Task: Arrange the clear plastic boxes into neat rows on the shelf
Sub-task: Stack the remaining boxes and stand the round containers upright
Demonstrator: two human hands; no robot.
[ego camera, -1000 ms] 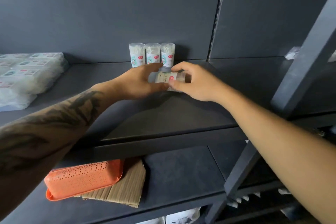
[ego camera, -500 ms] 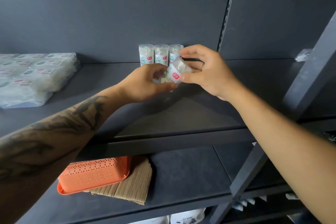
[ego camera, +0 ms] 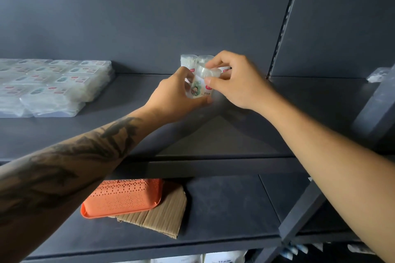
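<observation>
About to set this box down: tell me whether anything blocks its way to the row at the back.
Nothing visible does. Both the left hand and right hand hold the clear box upright, directly in front of the back row of boxes.

The hands (ego camera: 205, 85) cover most of the back-row boxes (ego camera: 188, 61) at twelve o'clock, and the nine o'clock stack (ego camera: 42, 85) runs off-frame.

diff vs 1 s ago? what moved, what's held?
The clear box went from lying sideways, through a tilt, to upright, just in front of the back row. The left hand and right hand kept their grip on it throughout. Unchanged: the flat packs on the left, and the orange basket on cardboard on the shelf below.
</observation>
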